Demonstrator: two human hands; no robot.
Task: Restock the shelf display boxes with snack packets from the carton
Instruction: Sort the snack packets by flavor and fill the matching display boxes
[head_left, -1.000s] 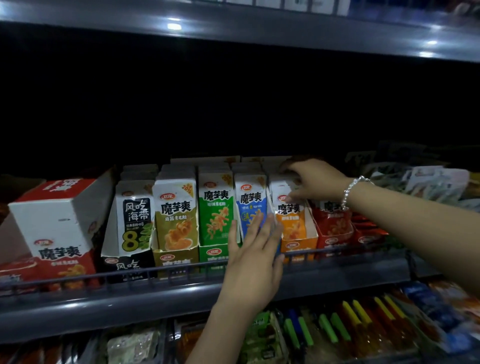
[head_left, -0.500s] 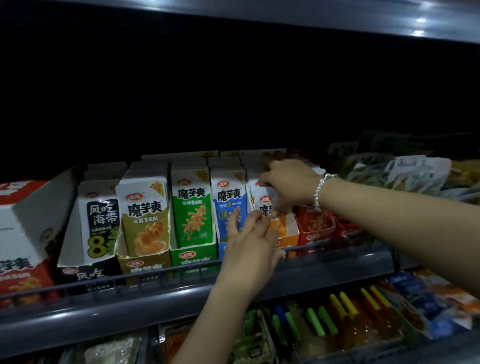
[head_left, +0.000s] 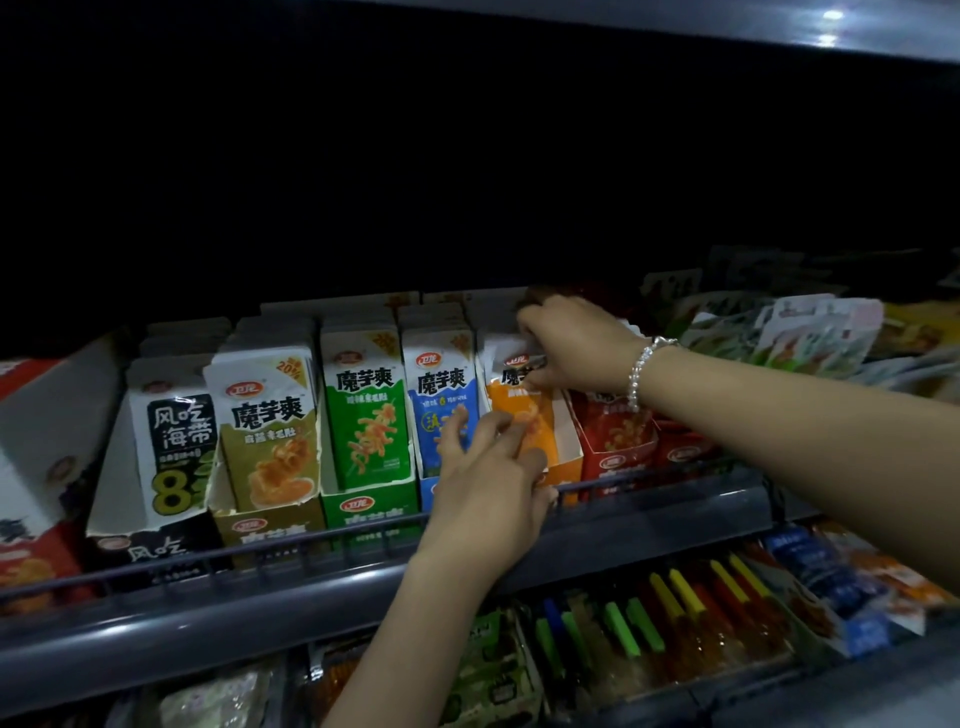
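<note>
A: Start at the fingers. What is the right hand (head_left: 576, 343) doing?

B: Its fingers (head_left: 535, 382) are curled and pinching the top edge of the front orange packet (head_left: 524, 415), just under the white header. The back of the hand hides how many packets it has.

A: And the left hand (head_left: 488, 467)?

B: Its fingers are loosely spread and half bent against the lower face of that same packet, with the heel of the hand near the shelf rail (head_left: 649, 480). It looks like steadying, not a real grip; I cannot tell whether the thumb is pinching anything.

A: Where does the packet sit?

B: In the orange display box (head_left: 566, 462), between the blue box (head_left: 441, 415) and the red box (head_left: 618, 441), all in one row on the shelf. It stands upright, long axis vertical, leaning back a little.

A: So what does the coming move turn on?

B: The slot runs front to back, and the packet lies directly under the right fingers and just ahead of the left. The right hand is nearer the top edge, so I judge it pushes down and back while the left keeps the bottom from kicking out over the box lip.

A: The carton?

B: No carton I can identify with certainty in this view.
</note>
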